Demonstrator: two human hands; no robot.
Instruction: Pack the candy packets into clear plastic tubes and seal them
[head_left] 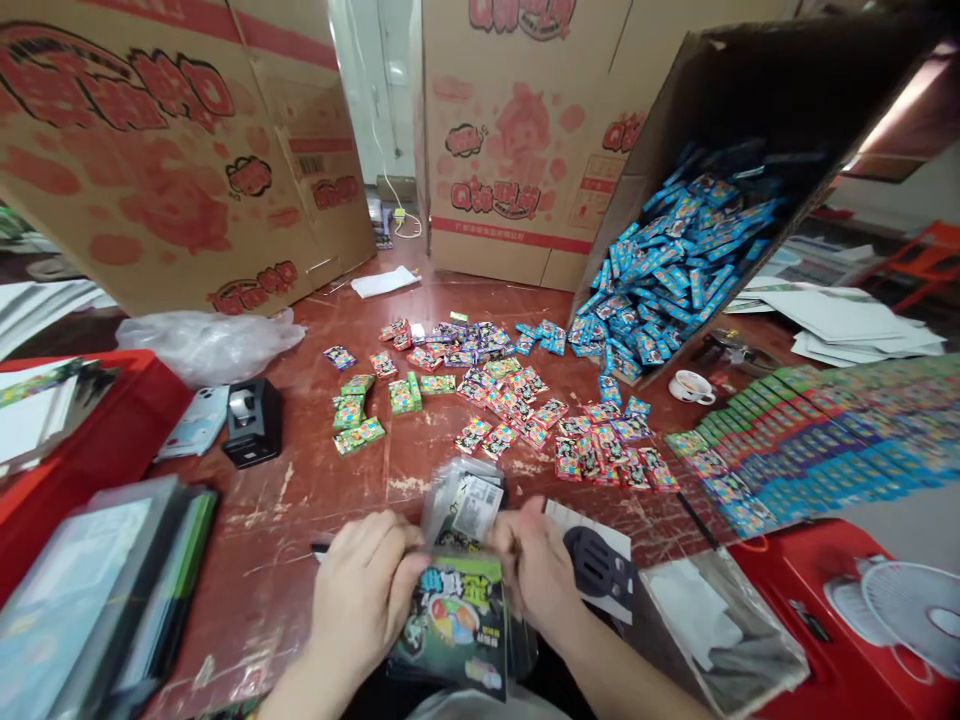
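My left hand [367, 575] and my right hand [536, 555] are closed on the two sides of a dark printed packet [457, 630] with a green band and a round colourful picture. Behind the packet, between my hands, rises a clear plastic sleeve [461, 505] with a white printed label on it, slightly blurred. Whether sleeve and packet are one piece I cannot tell. A thin dark tip [321, 548] shows just left of my left hand; what it belongs to is hidden. Beside my right hand lies a white card with a dark slotted shape [596, 560].
Small red candy packets [517, 400], green packets [405, 393] and purple ones lie ahead. A tipped carton [645, 130] spills blue packets [675, 260]. A black tape dispenser [253, 420] and red bin [142, 400] stand left; a white cup [690, 387] and fan [915, 610], right.
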